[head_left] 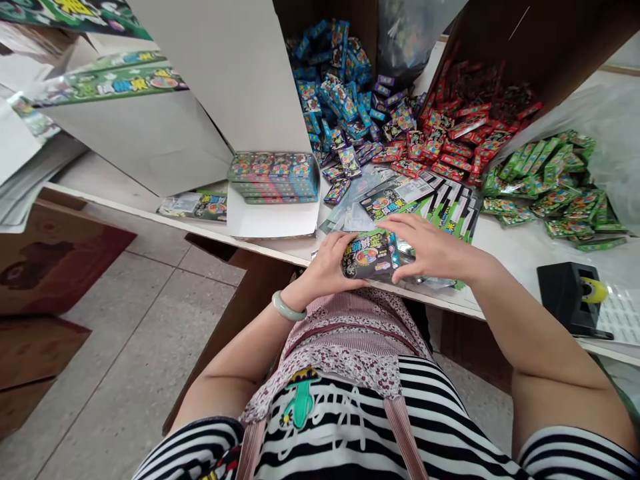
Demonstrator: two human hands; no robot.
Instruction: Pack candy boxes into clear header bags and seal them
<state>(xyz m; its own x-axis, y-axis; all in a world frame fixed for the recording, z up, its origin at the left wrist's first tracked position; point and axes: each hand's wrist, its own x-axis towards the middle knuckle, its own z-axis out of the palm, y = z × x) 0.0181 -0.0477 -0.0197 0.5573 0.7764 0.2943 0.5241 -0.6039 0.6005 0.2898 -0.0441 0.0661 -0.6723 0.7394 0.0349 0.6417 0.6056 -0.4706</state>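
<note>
My left hand [333, 263], with a pale green bangle at the wrist, grips the left end of a dark printed candy packet [370, 257] at the table's front edge. Its thumb lies along the packet's lower edge and its fingers along the top. At the packet's right end is my right hand [425, 250], thumb and fingers spread apart around that end; whether the fingertips press on it I cannot tell. Just behind lie flat printed pouches [395, 200] and a fan of green and black header cards [453, 207].
Piles of small blue boxes [330, 100], purple boxes [395, 113], red boxes [460, 140] and green boxes [550, 173] cover the back. A stack of boxes [273, 177] sits in a white carton at left. A black tape dispenser [567, 297] stands at right.
</note>
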